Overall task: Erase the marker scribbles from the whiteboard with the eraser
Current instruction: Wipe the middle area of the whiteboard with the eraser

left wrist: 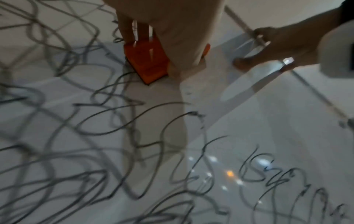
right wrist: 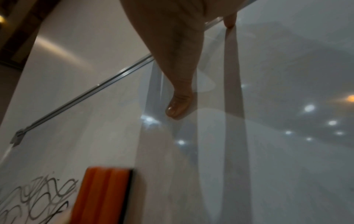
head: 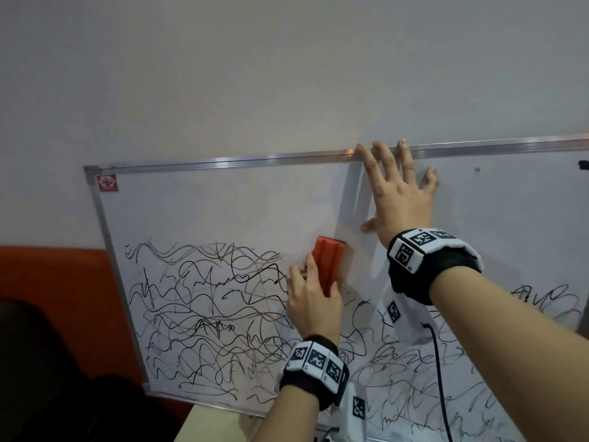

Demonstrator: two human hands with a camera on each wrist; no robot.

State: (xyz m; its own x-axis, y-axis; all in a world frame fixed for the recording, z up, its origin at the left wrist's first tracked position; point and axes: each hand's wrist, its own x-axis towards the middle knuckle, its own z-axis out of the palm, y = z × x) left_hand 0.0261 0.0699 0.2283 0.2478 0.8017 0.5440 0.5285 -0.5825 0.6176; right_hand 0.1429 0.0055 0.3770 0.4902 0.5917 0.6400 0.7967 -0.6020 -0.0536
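A whiteboard (head: 223, 205) with a silver frame leans on the wall. Black marker scribbles (head: 204, 314) cover its lower half; the upper half is wiped. My left hand (head: 314, 298) grips an orange eraser (head: 328, 263) and holds it flat on the board at the scribbles' upper edge. The left wrist view shows the eraser (left wrist: 147, 60) between my fingers, and the right wrist view shows the eraser (right wrist: 103, 195) at the bottom. My right hand (head: 398, 193) lies flat and spread on the board, fingertips at the top frame. Its thumb (right wrist: 180, 106) presses the board.
An orange panel (head: 57, 288) sits on the wall left of the board. A dark shape (head: 47, 378) fills the lower left. A black cable (head: 441, 378) hangs from my right wrist across the board. More scribbles (head: 541, 298) lie at the right.
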